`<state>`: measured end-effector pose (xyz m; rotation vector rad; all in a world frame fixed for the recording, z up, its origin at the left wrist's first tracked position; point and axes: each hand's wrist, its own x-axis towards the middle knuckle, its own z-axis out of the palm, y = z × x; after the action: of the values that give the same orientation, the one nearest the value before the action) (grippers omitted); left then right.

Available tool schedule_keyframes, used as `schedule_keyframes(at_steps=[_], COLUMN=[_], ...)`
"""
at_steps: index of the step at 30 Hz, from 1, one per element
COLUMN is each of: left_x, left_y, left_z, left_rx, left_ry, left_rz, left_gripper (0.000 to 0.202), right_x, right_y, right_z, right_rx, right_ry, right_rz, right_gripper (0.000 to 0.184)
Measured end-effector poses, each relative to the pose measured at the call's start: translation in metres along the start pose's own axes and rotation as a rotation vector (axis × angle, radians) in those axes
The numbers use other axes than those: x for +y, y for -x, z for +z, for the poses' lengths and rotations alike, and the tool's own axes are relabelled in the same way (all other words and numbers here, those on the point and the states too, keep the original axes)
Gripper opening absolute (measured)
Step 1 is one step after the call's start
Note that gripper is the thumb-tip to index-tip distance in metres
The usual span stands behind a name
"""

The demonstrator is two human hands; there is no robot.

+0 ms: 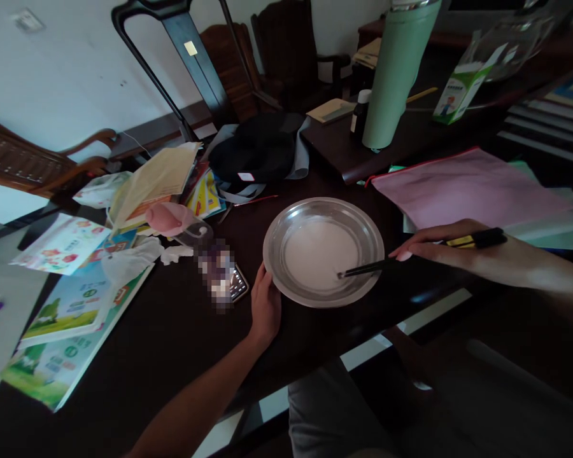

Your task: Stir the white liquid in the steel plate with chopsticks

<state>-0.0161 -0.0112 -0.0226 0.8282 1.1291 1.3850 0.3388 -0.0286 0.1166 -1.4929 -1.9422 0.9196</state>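
A round metal plate (286, 219) with a whitish layer in its middle sits on the dark table (172, 331). My left hand (265, 306) rests against the plate's left rim, fingers curled on the edge. My right hand (439, 247) comes in from the right and grips a pair of dark chopsticks (370, 268) with yellow-banded ends. Their tips touch the plate's inner right side.
A phone (236, 284) lies left of the plate. Books and papers (76, 305) cover the table's left. A black cap (258, 149) lies behind. A pink folder (472, 184) is at right, a tall green bottle (396, 70) and a small carton (461, 89) beyond.
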Motion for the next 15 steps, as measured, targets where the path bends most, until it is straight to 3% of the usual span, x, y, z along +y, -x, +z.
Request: schedule_keyframes(at_steps=[5,9,12,15], left_x=[0.002,0.003,0.003,0.003], left_y=[0.000,0.000,0.000,0.000], left_z=[0.000,0.000,0.000,-0.001], left_rx=[-0.026,-0.034,-0.017,-0.013], left_ry=[0.004,-0.002,-0.004,0.006], left_rz=[-0.005,-0.013,-0.028,-0.043], left_gripper=[0.031,0.035,0.034,0.036], right_x=[-0.006,-0.008,-0.007,-0.003], right_y=[-0.011,-0.029,-0.041,-0.046], right_z=[0.030,0.055,0.062,0.056], right_rx=[-0.090,-0.066,-0.005,0.050], right_ry=[-0.133,-0.175,-0.187,-0.173], right_rz=[-0.019,-0.084,-0.115,-0.119], right_gripper=[0.030,0.030,0.029,0.028])
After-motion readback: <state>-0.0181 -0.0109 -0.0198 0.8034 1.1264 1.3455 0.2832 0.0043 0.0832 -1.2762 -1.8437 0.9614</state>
